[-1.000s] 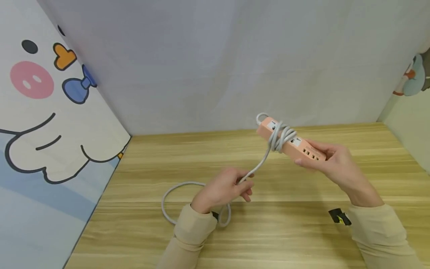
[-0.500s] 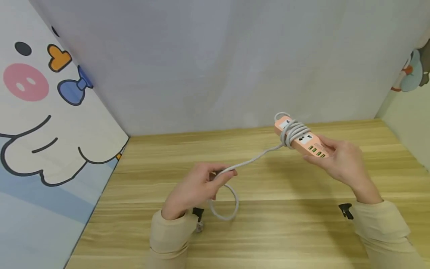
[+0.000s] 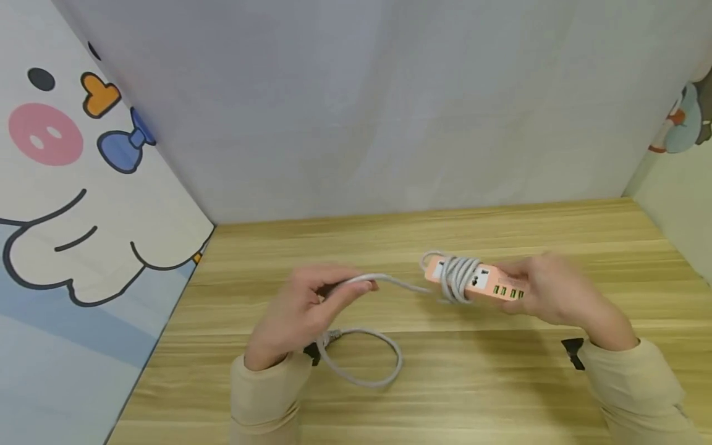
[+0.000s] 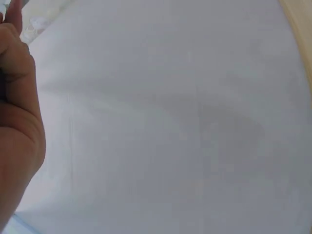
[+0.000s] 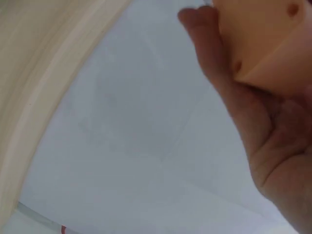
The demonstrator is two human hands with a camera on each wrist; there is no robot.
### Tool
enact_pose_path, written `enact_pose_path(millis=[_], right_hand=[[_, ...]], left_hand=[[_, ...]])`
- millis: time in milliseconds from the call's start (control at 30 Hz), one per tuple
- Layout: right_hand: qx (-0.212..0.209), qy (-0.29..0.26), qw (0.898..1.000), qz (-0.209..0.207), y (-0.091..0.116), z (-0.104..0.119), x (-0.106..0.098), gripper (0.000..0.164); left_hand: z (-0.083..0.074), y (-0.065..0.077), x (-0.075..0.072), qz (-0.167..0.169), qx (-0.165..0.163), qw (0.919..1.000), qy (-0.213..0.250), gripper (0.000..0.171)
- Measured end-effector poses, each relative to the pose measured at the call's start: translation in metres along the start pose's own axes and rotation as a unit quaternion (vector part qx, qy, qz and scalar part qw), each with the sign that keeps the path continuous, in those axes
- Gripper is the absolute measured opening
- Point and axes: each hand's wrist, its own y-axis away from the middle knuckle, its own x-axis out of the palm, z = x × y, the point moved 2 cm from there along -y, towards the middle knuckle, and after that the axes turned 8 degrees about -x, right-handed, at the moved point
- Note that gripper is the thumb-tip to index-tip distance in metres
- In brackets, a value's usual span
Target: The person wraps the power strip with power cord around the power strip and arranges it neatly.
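A peach-coloured power strip [image 3: 489,286] with white sockets and several USB ports is held by its right end in my right hand [image 3: 562,293]. Several turns of its pale grey cord [image 3: 460,277] wrap around the body near the left end. From there the cord runs left to my left hand [image 3: 303,309], which pinches it between thumb and fingers. Below that hand the loose cord hangs in a loop [image 3: 399,364]. In the right wrist view, the underside of the power strip [image 5: 263,39] shows against the palm. The left wrist view shows only part of the left hand [image 4: 19,97].
Both hands are over a wood-grain table [image 3: 473,395]. A pale grey curtain-like backdrop [image 3: 361,111] rises behind its far edge. A panel with a cartoon bird [image 3: 111,222] borders the left side, and another printed panel [image 3: 681,179] the right.
The right hand has swung the power strip right, then back left and lower, now lying flatter. The left hand has moved left along the cord, and the loop below it looks wider.
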Motion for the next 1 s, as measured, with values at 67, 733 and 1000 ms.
enact_pose_path(millis=[67, 733, 1000], right_hand=[[-0.042, -0.023, 0.998, 0.038, 0.003, 0.007, 0.000, 0.063], [-0.381, -0.522, 0.763, -0.021, 0.003, 0.002, 0.005, 0.081], [-0.068, -0.557, 0.816, -0.137, -0.001, -0.008, 0.007, 0.061]], left_hand=[[0.006, 0.001, -0.006, -0.022, -0.009, 0.9991, 0.036, 0.016], [0.096, -0.033, 0.058, -0.003, -0.182, 0.9659, 0.185, 0.032], [0.098, -0.037, 0.082, 0.048, -0.231, 0.9589, 0.158, 0.039]])
